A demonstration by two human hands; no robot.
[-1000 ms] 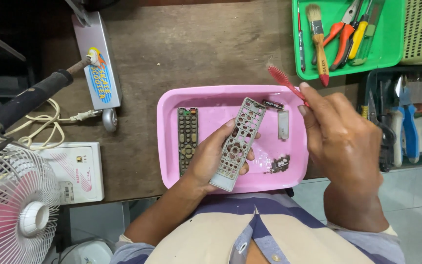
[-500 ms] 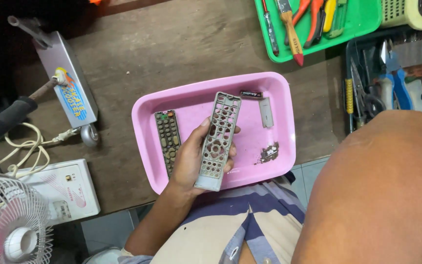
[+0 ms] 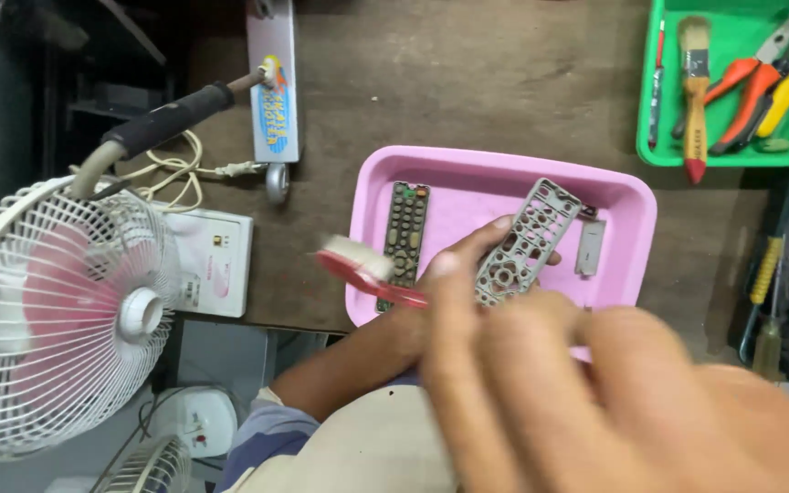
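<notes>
- Pink tray [image 3: 636, 205] on my bench [image 3: 468, 82] holds a dark keypad [image 3: 406, 228] and a small grey cover [image 3: 590, 248].
- My left hand [image 3: 468, 265] grips the grey remote shell [image 3: 527, 242] over the tray.
- My right hand [image 3: 577, 393], blurred and close to the camera, pinches a red toothbrush [image 3: 367, 269] by the tray's left rim.
- Green tray [image 3: 655, 151] holds a brush [image 3: 694, 91] and pliers [image 3: 746, 87].

Single head-worn view, looked steeply down onto desk [image 3: 504, 82] from above person's lap. Right hand [image 3: 595, 393] sat very near lens, blurred, perhaps covering lower right quarter. Pink tray [image 3: 636, 205] mid-frame, fan [image 3: 57, 310] at left edge. No second view.
</notes>
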